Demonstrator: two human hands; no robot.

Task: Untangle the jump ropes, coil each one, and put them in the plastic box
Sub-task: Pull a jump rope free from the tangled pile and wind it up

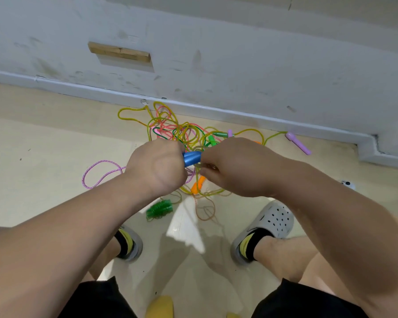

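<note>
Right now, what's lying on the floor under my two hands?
Under the left hand and right hand lies the rope tangle; an orange handle and green handle show. The tangle's middle is covered.

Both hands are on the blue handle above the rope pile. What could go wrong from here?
Pulling the blue handle up between the left hand and right hand could tighten the tangle of ropes beneath rather than loosen it. The orange handle and green handle may get dragged along. No plastic box is visible, so placement could stall.
</note>
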